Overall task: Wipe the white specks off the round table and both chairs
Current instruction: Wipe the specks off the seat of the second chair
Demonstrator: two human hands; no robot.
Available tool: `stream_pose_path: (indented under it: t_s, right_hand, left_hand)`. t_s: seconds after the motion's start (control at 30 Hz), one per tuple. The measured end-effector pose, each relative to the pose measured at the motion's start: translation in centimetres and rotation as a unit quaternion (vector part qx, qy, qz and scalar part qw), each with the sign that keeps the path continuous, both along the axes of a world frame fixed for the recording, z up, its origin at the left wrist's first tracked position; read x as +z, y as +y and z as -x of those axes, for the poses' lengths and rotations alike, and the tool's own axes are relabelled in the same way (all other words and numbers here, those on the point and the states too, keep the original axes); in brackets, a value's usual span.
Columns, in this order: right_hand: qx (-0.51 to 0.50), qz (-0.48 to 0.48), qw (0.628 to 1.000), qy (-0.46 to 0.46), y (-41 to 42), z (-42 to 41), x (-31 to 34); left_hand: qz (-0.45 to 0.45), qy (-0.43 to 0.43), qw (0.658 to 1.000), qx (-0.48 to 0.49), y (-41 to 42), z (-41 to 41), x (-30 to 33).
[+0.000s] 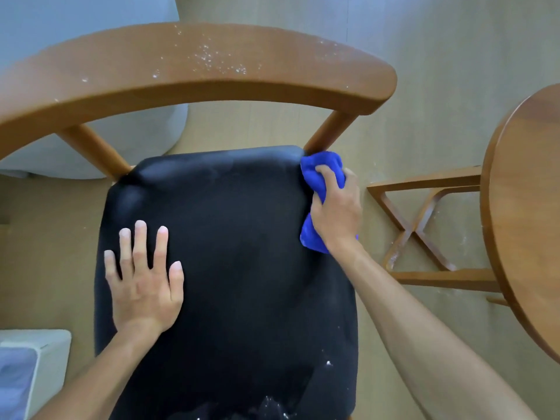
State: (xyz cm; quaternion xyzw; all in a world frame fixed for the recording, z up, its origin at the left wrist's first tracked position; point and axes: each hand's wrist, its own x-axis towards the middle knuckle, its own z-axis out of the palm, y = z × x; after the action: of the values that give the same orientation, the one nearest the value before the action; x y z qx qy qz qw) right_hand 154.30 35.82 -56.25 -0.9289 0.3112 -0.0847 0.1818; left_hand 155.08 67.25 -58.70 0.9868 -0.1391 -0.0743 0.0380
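Blue cloth (322, 174), bunched, clenched in right hand (336, 213) at the far right corner of the black seat (242, 253), just beside the rear post of the chair (330, 128). Left hand (145, 283) released: fingers straight and spread, palm flat on the seat's left side, seemingly steadying it.

Risks, as I judge them:
- Specks (218, 60) lie thick on the curved wooden backrest (272, 74) above the seat; wiping it later would likely shower them onto the seat.
- Specks at the seat's near edge (328, 363) could be missed, being close under the body.
- Sweeping off the right edge drops them to the floor by the counter's base (424, 225), already dusted white.

Orientation: the seat's long axis runs near to far, its back end away from the person. Round counter (527, 207) stands right, apart from the chair.
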Motion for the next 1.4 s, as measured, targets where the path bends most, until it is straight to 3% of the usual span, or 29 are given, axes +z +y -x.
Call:
stream_pose_path:
  t_s: [0.07,0.17,0.27,0.4,0.5,0.57,0.67,0.73,0.8,0.9,1.0,1.07,1.17,1.2,1.27,1.33,1.4]
  right_hand:
    - [0.024,0.033,0.999,0.007,0.4,-1.4,-0.1]
    - [0.127,0.088,0.988,-0.004,4.4,3.4,0.3]
    - [0.273,0.043,0.961,0.014,12.0,12.0,0.6]
    - [0.486,0.029,0.874,0.015,15.0,19.8,1.4]
    - [0.596,0.031,0.802,-0.022,9.5,15.4,1.9]
    - [0.547,0.08,0.831,-0.069,4.9,9.7,1.3]
    - [0.327,0.141,0.933,-0.049,1.0,1.2,0.3]
    - [0.188,0.118,0.975,-0.012,1.2,-2.2,0.1]
    - [0.115,0.118,0.986,-0.005,4.1,-2.7,0.1]
    - [0.198,0.089,0.976,-0.012,11.7,3.0,0.3]
    - [0.359,0.01,0.933,0.001,19.6,13.3,0.8]
    - [0.484,0.008,0.875,0.017,21.4,18.1,1.1]
    - [0.63,0.068,0.772,0.054,17.5,16.9,1.3]
    - [0.638,0.091,0.764,0.045,15.4,15.1,1.1]
    - [0.563,0.136,0.815,0.012,10.9,10.5,0.7]
    - [0.384,0.142,0.913,0.003,7.2,6.4,0.8]
    - [0.195,0.084,0.977,0.034,6.0,4.1,1.3]
  left_hand:
    - [-0.002,0.003,1.0,0.002,0.0,0.0,0.0]
    - [0.0,0.008,1.0,0.005,-0.1,0.0,-0.1]
    - [-0.001,0.004,1.0,0.007,0.0,0.0,-0.2]
    - [0.001,0.004,1.0,0.001,0.2,0.0,-0.3]
    - [0.0,0.007,1.0,0.003,0.1,0.0,-0.1]
    - [-0.004,0.005,1.0,0.002,0.2,0.0,-0.3]
    - [-0.003,0.004,1.0,0.0,0.4,0.2,-0.4]
    - [0.005,0.0,1.0,0.002,0.5,0.2,-0.5]
    - [0.012,-0.002,1.0,0.0,0.6,0.1,-0.6]
    - [0.063,0.008,0.998,0.011,0.9,-0.2,-0.5]
    - [0.124,0.046,0.991,0.033,1.3,-0.8,0.3]
    - [0.119,0.061,0.991,0.018,1.9,-1.0,0.9]
    - [0.108,0.074,0.991,-0.021,3.0,-1.4,1.6]
    - [0.108,0.08,0.99,-0.033,3.4,-1.5,1.8]
    - [0.097,0.093,0.99,-0.046,4.1,-1.4,2.0]
    - [0.087,0.111,0.989,-0.047,4.5,-1.0,2.5]
    - [0.086,0.13,0.987,-0.036,4.7,-0.7,3.1]
